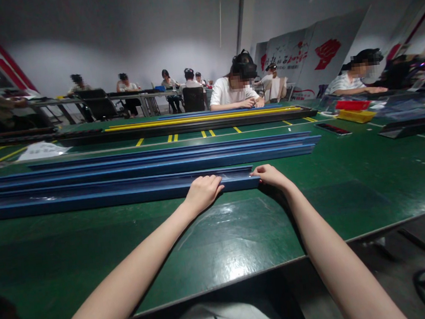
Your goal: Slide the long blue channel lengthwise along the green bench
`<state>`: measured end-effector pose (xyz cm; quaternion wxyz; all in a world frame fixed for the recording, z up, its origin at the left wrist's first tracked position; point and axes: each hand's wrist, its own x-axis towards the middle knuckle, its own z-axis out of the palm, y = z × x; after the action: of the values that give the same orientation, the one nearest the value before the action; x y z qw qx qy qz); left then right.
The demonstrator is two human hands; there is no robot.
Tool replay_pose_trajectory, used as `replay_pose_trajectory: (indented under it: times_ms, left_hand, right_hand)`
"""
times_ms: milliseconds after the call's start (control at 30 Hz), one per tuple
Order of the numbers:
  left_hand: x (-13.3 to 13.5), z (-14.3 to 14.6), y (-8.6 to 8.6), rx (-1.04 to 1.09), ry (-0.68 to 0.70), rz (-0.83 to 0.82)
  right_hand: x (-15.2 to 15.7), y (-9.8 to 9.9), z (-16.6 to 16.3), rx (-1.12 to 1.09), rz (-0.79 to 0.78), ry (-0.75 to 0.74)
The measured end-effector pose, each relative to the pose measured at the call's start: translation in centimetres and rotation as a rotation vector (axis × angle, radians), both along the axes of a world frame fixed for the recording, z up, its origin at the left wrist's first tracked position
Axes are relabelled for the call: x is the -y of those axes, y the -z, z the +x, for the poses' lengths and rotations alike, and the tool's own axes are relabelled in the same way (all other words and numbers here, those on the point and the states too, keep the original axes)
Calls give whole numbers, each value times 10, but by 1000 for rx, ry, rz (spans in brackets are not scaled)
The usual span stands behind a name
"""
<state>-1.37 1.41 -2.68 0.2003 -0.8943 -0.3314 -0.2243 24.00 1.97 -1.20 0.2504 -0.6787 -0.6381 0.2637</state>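
A long blue channel strip [99, 200] lies across the green table in front of me, running off to the left. My left hand [203, 191] is closed over its near wall, a little short of the right end. At that end, the fingers of my right hand [269, 175] pinch the tip of the strip; whether a small part is between them is hidden. Clear film seems to glint inside the channel. Just behind lie more blue strips [212, 158], parallel to the first and apart from my hands.
Black and yellow strips [194, 126] lie farther back. To the right are a phone [332, 129], a yellow tray [356, 115], a red tray [353, 105] and a dark angled strip [412, 126]. A co-worker [233, 84] sits opposite. The green table's [253, 271] near edge is close to my body.
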Motion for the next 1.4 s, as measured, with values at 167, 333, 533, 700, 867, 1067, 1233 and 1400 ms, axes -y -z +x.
replay_pose_trajectory:
  times_ms: [167,333,533,700,867,1067,1233,1400]
  left_hand:
    - [1,0,-1,-6,-11,6]
    - [1,0,-2,-5,-8,2]
    - [2,0,-2,-9,-14,-4]
    - [1,0,-1,-4,-9,2]
    - [1,0,0,-9,-12,16]
    - [2,1,-2,-13,-13,9]
    - [3,1,-4,-11,-16,-5]
    - [5,1,-6,-26,-27,-20]
  right_hand:
    - [-1,1,0,-9,5,6]
    - [0,0,-1,-3,-6,4]
    - [0,0,-1,22,12,16]
    - [-1,1,-1,12,10,13]
    - [0,0,-1,17,17,-2]
    - [1,-1,-1,10,-2,14]
    - [0,0,-1,-5,-17,21]
    - [0,-1,0,-5,-8,7]
